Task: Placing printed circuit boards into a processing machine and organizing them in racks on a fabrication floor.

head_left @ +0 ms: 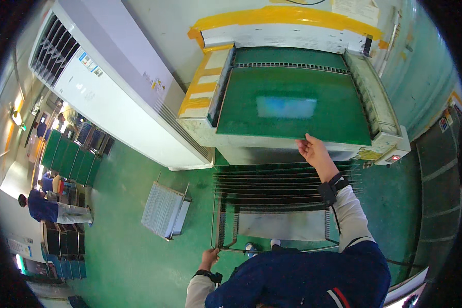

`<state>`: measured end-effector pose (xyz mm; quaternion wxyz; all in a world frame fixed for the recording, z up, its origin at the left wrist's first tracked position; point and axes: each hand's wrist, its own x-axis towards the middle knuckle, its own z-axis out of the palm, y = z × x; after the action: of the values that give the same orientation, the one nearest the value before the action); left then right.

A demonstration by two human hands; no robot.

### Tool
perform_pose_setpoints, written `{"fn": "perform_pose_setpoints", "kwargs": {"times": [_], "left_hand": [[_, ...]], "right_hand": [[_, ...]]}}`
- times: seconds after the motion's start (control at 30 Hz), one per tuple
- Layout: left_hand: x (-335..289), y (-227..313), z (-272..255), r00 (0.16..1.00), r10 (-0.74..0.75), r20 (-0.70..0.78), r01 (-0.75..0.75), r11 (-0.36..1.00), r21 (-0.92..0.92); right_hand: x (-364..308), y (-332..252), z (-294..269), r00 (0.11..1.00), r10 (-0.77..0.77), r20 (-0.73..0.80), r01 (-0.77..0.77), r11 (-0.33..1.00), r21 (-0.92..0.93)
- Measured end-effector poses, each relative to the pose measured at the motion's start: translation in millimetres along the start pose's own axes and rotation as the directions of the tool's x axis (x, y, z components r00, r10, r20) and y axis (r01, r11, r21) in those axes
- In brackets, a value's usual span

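A flat, glossy green panel [292,97] lies on the bed of a conveyor machine [382,102], its near edge at the machine's front. My right hand [313,151] is at that near edge, fingers closed in a pinch with the fingertips on the panel's rim; the hand partly hides the grip. Below stands a metal wire rack [218,215] with several dark thin boards [272,187] in its slots and a pale sheet [282,226] low inside it. My left hand [209,256] is closed around the rack's near left corner.
A tall white air conditioner [123,97] stands left of the machine. On the green floor sits a small rack of pale sheets [164,210]. A dark ribbed panel [439,190] stands at the right. Far left, a person [49,205] works beside more racks [69,159].
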<state>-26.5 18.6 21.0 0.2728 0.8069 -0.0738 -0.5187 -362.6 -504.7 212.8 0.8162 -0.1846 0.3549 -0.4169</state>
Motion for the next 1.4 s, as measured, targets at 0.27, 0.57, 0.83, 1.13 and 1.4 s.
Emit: {"fn": "perform_pose_setpoints", "kwargs": {"times": [0.27, 0.57, 0.83, 1.13, 1.4], "left_hand": [[6.5, -7.8, 0.4, 0.998, 0.027, -0.048, -0.02, 0.992, 0.126], [6.7, -6.4, 1.8, 0.995, 0.078, -0.065, -0.056, 0.954, 0.294], [6.6, -7.6, 5.8, 0.992, 0.076, -0.104, -0.038, 0.946, 0.323], [3.0, 6.7, 9.9, 0.989, 0.058, -0.137, -0.01, 0.945, 0.328], [-12.1, 13.7, 12.9, 0.982, 0.081, -0.169, -0.017, 0.937, 0.349]], "right_hand": [[-2.5, -3.6, 9.8, 0.997, 0.012, -0.071, -0.018, 0.996, -0.089], [-1.8, -6.6, 14.7, 0.997, 0.041, -0.069, -0.05, 0.99, -0.129], [8.1, -5.0, 8.5, 0.996, 0.059, -0.071, -0.07, 0.985, -0.16], [-30.5, 3.8, 33.6, 0.996, 0.092, -0.002, -0.083, 0.882, -0.464], [-149.0, 96.7, 51.2, 0.861, 0.215, 0.461, 0.426, 0.192, -0.884]]}}
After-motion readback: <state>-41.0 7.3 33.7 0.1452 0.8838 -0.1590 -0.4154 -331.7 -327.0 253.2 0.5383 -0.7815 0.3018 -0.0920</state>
